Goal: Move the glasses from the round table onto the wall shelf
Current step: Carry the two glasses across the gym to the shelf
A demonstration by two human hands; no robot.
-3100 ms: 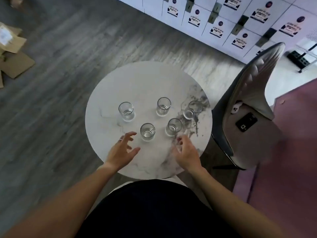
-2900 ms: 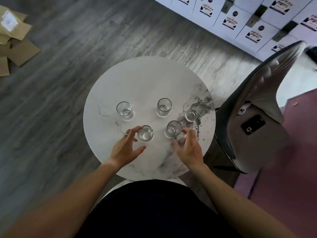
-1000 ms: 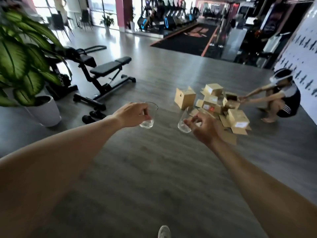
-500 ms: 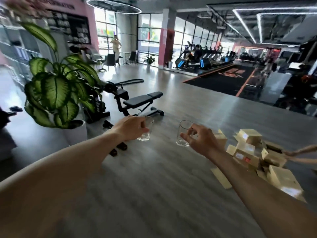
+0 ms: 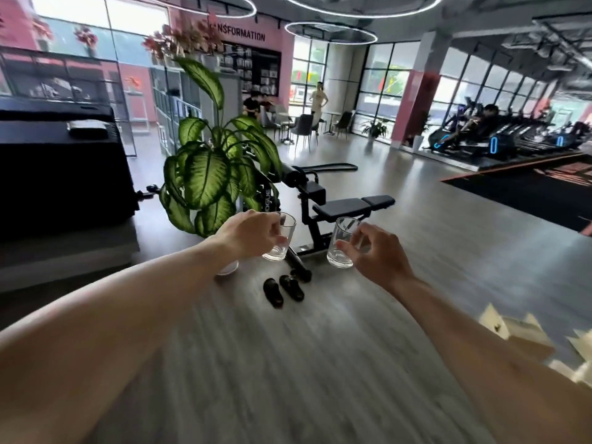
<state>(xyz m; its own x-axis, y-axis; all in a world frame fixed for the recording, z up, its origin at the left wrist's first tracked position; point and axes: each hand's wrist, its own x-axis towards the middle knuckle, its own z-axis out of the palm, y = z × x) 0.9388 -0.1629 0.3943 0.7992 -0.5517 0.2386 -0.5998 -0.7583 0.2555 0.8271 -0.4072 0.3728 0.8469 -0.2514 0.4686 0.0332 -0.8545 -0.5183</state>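
I carry two clear, empty drinking glasses in front of me, both held upright over the wooden floor. My left hand (image 5: 251, 235) is wrapped around the left glass (image 5: 282, 241), covering most of its near side. My right hand (image 5: 376, 251) pinches the right glass (image 5: 340, 243) by its side with thumb and fingers. The two glasses are a hand's width apart and do not touch. The round table and the wall shelf are out of view.
A large-leafed potted plant (image 5: 211, 174) stands ahead on the left beside a black weight bench (image 5: 339, 206), with a pair of dark sandals (image 5: 283, 288) on the floor. A black counter (image 5: 61, 168) fills the left. Cardboard boxes (image 5: 525, 331) lie at the right.
I took a glass in each hand from the round table and turned away. Over the last second the view swung left: the plant and bench moved toward centre, the boxes slid to the right edge.
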